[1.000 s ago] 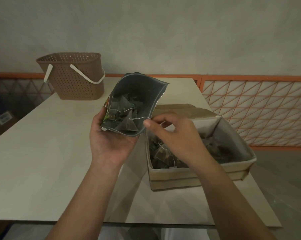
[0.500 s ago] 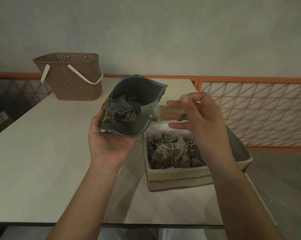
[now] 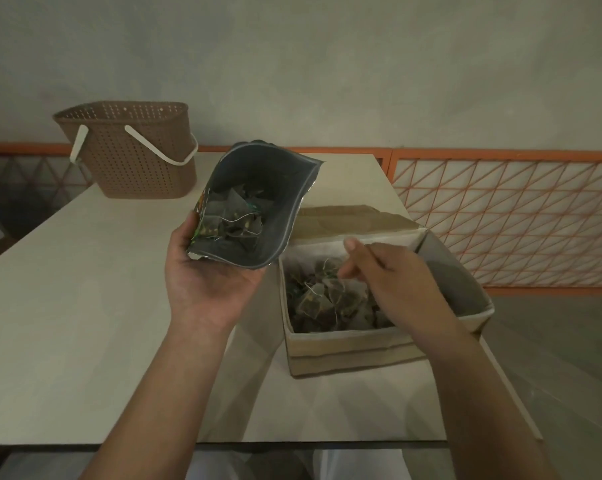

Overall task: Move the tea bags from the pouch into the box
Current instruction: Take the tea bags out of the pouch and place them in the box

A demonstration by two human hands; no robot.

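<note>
Our left hand (image 3: 211,278) grips the pouch (image 3: 258,206), its open mouth above the palm. Our right hand (image 3: 393,278), fingers loosely curled, hovers over tea bags (image 3: 322,299) inside the box (image 3: 348,351).

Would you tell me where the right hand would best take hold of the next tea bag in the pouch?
Probably by the pale string looped on top of the tea bags, pinched with the right hand reaching in from the right through the pouch mouth, which tilts open toward the viewer while the left hand cradles its bottom. The soft mesh pyramids would crush.
</note>
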